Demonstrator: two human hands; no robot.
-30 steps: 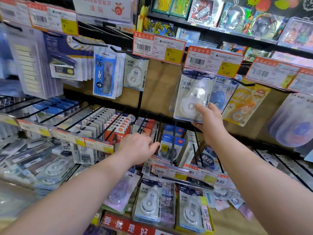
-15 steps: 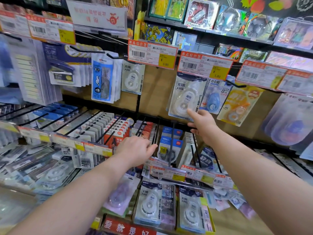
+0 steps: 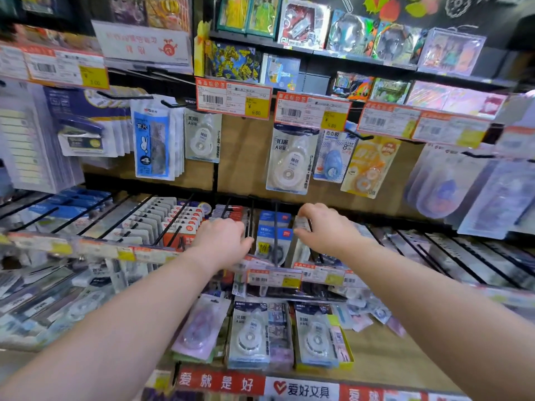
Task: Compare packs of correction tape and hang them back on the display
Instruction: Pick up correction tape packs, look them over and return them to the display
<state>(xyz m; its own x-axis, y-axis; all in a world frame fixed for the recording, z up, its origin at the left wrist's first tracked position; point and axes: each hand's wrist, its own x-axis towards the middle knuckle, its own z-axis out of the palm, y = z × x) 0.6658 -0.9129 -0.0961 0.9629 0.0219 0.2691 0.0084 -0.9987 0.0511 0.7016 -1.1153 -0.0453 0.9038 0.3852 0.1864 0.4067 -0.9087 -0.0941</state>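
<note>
Head view: white correction tape pack (image 3: 291, 160) hangs in upper row, well above both hands, bare board (image 3: 246, 157) beside & below it. Left hand (image 3: 223, 241) & right hand (image 3: 324, 230) curl among mid-row hooks (image 3: 275, 227), narrow gaps btwn them; can't tell if either grips anything. Price tags (image 3: 275, 277) edge the row's front.

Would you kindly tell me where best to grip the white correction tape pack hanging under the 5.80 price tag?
I'd pinch the flat bottom edge of the clear-fronted white correction tape pack, coming from below and in front: it hangs freely, the orange-and-yellow price tag covers its top, and its middle bulges.
</note>
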